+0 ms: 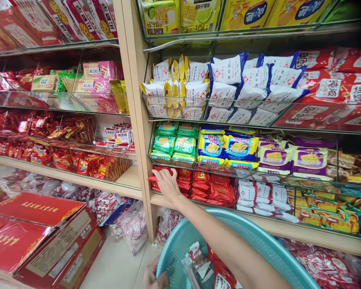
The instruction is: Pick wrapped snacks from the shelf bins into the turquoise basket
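My right hand (167, 185) reaches into the lowest shelf bin at the left end of the right-hand shelf unit. Its fingers are bent over a red packet (152, 178) at the bin's corner, and more red packets (185, 180) lie beside it. At the bottom of the view, my left hand (155, 276) is closed on the rim of a teal plastic basket (176, 237). Inside the basket are a small white-and-brown packet (196, 257) and red packets (224, 277), partly hidden by my right forearm.
Glass-fronted shelves hold green packets (176, 142), blue-and-yellow packets (227, 147) and white packets (260, 194). A wooden post (138, 120) divides the two shelf units. Red cartons (48, 237) stand on the floor at left, near bagged goods (134, 226).
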`<state>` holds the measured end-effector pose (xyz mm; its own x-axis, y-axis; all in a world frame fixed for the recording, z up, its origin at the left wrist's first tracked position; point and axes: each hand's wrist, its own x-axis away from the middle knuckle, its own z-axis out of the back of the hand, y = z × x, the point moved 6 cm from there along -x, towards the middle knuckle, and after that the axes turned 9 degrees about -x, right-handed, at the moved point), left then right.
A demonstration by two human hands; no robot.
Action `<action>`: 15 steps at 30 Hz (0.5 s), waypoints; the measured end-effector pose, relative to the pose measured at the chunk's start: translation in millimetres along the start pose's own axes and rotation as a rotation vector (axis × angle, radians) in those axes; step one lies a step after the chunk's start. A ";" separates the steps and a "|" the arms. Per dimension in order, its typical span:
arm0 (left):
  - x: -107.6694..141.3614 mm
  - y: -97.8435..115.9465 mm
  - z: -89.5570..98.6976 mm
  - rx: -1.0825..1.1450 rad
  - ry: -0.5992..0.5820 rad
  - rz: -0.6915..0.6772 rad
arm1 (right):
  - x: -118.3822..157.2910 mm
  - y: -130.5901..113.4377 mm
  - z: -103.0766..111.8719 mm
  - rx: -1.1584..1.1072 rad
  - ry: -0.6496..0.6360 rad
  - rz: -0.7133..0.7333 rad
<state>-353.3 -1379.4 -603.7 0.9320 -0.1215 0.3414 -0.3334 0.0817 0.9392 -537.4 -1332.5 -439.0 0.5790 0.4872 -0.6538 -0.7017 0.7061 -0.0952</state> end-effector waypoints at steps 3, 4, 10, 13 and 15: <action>2.9 4.4 0.8 -0.029 0.048 -0.001 | 3.1 -2.2 6.0 0.006 0.021 0.070; 4.4 7.1 1.1 -0.046 0.069 -0.005 | 4.6 -4.1 8.9 0.010 0.031 0.103; 11.2 15.2 -2.3 -0.074 0.116 -0.007 | 12.1 -18.8 42.8 -0.034 0.170 0.248; 7.9 5.8 -3.2 -0.031 0.104 0.004 | 19.1 -25.0 73.0 -0.103 0.264 0.251; 3.4 -3.0 -2.1 -0.009 0.095 0.016 | 31.9 -25.9 98.8 -0.177 0.324 0.225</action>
<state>-348.9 -1378.0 -605.5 0.9360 -0.0256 0.3509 -0.3474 0.0921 0.9332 -459.7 -1284.5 -383.2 0.2635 0.4126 -0.8720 -0.8722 0.4882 -0.0325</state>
